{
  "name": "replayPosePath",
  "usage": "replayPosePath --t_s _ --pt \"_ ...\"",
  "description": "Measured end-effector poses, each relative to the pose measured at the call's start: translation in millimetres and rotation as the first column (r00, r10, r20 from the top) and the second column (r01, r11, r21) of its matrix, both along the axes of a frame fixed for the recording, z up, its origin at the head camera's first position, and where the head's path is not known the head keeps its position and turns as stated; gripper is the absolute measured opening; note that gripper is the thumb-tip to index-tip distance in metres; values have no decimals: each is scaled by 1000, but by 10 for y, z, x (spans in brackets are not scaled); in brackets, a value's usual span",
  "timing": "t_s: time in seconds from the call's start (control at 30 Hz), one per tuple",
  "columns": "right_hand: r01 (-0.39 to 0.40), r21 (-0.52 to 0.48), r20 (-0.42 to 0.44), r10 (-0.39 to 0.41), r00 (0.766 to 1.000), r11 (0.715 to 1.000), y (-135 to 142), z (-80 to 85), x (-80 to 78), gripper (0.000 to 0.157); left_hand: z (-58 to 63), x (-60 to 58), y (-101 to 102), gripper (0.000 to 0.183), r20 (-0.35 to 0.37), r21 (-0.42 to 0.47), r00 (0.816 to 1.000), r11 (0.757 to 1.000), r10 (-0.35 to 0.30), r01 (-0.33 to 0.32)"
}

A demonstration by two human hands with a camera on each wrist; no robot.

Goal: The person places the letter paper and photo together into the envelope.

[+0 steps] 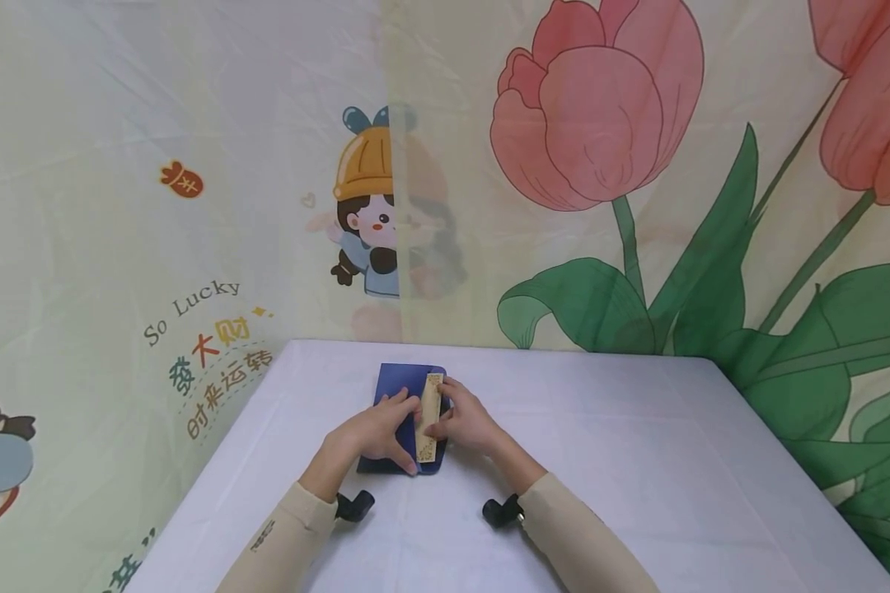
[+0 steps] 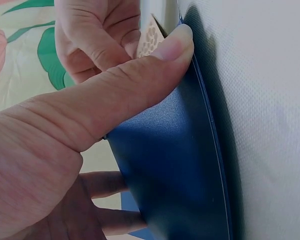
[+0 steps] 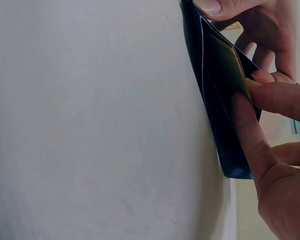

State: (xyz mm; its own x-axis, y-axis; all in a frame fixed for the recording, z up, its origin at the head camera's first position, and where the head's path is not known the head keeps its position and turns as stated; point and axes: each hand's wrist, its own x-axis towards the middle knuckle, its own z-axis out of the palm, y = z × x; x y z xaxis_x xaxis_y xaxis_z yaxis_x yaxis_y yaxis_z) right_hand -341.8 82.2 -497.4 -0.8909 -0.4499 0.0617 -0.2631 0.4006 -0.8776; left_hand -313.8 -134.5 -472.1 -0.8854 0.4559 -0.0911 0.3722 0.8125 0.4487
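Observation:
A dark blue envelope lies on the table, its flap to the right. My left hand holds it at the mouth edge, thumb near the close corner and fingers spread over the front. A pale patterned strip like a bookmark lies lengthwise along that mouth, pinched at its right side by my right hand. The left wrist view shows the strip's openwork corner beside my left thumb. In the right wrist view the envelope's mouth gapes, with right fingers at the strip.
A white cloth covers the table. Behind it hangs a printed curtain with tulips and cartoon figures. A black wrist camera sits below the left hand, another black wrist camera below the right.

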Motion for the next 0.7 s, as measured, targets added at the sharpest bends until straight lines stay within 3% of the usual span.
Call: replayPosePath --t_s 0.43,0.7 --pt "-37 9 -8 37 999 999 -21 25 50 86 3 24 13 68 5 10 1000 1000 9 -9" --pt "6 115 -76 3 997 993 -47 32 50 82 -4 7 4 67 4 18 1000 1000 9 -9"
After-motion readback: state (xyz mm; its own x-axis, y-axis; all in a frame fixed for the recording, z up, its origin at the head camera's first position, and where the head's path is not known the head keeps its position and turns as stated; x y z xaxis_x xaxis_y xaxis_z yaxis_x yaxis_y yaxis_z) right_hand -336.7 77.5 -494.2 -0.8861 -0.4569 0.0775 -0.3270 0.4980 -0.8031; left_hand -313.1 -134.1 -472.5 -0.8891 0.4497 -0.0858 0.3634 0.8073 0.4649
